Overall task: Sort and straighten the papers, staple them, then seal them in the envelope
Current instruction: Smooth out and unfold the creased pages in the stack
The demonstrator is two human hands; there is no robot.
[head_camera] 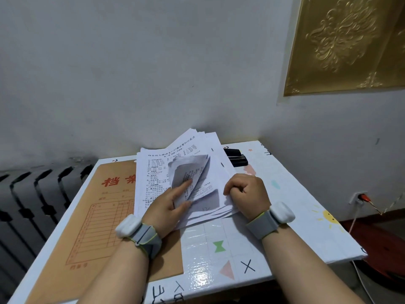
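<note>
- Fingers (186, 183) of the left hand (168, 207): index laid straight on a curled sheet, thumb under that sheet's edge. I read this as a pinch on the loose top sheets. The other fingers are hidden by the paper.
- Fingers (232, 188) of the right hand (248, 194): curled tight, gripping the right edge of the stack.
- Papers (153, 178): one stack; I cannot count the sheets. White, printed in black, with a heading line at the far end. Long axis runs from me toward the wall, leaning slightly right. Far corners are fanned and uneven, and the top few sheets curl up and fold over at the middle. The stack lies mid-worktop, its left part overlapping the envelope.
- Envelope (103, 207): one, brown, lying flat with large red characters and a red ruled grid face up. Long axis runs from near edge to far edge, with the characters at the far end.
- Stapler (236, 160): one, black, at the far edge just behind the papers, partly hidden by them.
- Worktop (241, 249): one, glossy white, with small coloured shapes and a sun drawing.
- Wristbands (135, 231): two, grey with white modules, one per wrist.
- Radiator (32, 194): one, dark, to the left of the worktop.
- Wall socket (359, 197): one, with a plug in it, low on the right.
</note>
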